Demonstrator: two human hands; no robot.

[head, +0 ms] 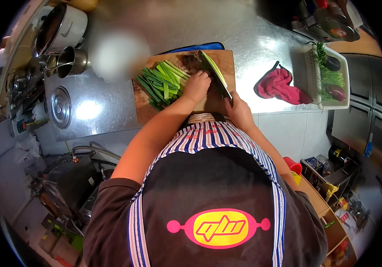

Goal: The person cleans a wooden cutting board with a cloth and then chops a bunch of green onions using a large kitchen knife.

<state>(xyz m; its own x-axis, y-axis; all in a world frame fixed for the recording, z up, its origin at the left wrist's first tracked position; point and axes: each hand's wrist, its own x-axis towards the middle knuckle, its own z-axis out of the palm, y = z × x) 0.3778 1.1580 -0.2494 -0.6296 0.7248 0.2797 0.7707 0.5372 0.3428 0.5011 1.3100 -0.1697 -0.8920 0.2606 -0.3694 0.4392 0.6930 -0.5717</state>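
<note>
A wooden cutting board (224, 60) lies on the steel counter before me. On its left half is a heap of cut green onions or similar leafy stalks (164, 83), green ends to the left and pale ends to the right. My left hand (198, 86) rests over the pale ends, fingers curled beside the blade; what lies under it is hidden. My right hand (239, 109) grips the handle of a kitchen knife (215, 75), its blade slanting up and left across the board. Pale green pieces (215, 66) lie along the blade's right side. A dark clump (190, 59) sits near the board's far edge.
Right of the board lie a red cloth (277, 83) and a white plastic basket (345, 80) holding vegetables. To the left are a round metal lid (61, 107), a steel pot (72, 61) and a large white pot (74, 26). A blue item (194, 47) shows behind the board.
</note>
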